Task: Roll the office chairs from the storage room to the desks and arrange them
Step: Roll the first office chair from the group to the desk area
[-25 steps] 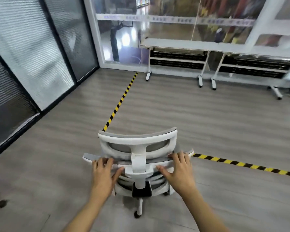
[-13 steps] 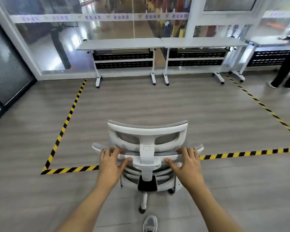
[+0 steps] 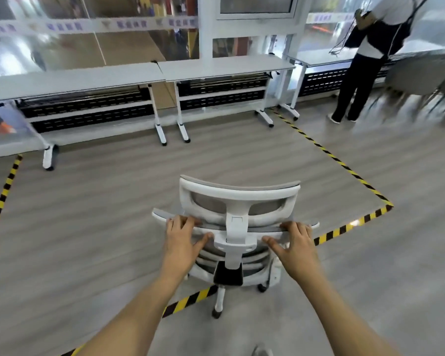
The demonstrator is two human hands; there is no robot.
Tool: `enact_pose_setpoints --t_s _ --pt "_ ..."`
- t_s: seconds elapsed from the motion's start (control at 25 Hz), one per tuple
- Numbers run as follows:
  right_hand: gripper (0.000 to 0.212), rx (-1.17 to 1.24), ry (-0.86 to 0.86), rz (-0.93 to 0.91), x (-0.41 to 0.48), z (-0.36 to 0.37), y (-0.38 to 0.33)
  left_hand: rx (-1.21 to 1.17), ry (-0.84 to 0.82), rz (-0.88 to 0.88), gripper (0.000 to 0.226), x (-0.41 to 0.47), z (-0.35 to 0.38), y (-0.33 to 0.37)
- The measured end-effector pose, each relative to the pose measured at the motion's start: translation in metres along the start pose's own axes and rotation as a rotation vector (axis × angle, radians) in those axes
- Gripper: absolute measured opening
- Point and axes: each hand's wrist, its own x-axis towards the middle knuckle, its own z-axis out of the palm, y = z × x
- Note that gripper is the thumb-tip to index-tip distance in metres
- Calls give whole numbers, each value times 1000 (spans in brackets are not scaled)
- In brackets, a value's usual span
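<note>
Head view: the office chair [image 3: 238, 227] stands with its wheeled base straddling the near strip of the yellow-and-black floor tape [image 3: 190, 299], its white-framed back turned to the camera and its front facing the row of desks [image 3: 226, 66] along the glass wall. The left hand [image 3: 181, 240] and the right hand [image 3: 294, 244] both clasp the top edge of the backrest, 1 on each side of the central white spine, fingers curled over the rim and thumbs pressed against the rear face.

Compared with half a second ago, the chair sits farther over the tape line, which then lay just ahead of it and now runs under the base. The desks fill more of the view and look closer, and the camera has swung right, so the taped corner beyond the chair and a standing person [image 3: 365, 60] at the far desk now show more fully. The grip on the backrest is unchanged.

This reads as the rolling step well under way: the chair has entered the taped zone in front of the desks, but open floor remains between it and the nearest desk. The next push probably needs steering toward 1 desk opening, keeping clear of the desk feet and the person off to the chair's right.
</note>
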Motion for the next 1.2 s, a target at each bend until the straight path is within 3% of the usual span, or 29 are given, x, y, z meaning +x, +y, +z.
enact_pose_setpoints --t_s 0.16,0.6,1.2 --pt "70 10 64 2 124 -4 66 20 -5 36 43 120 79 34" --pt "56 -23 0 -23 516 -7 219 111 -5 6 37 458 266 122" --pt "61 0 -33 39 963 36 311 167 -28 42 47 896 436 142"
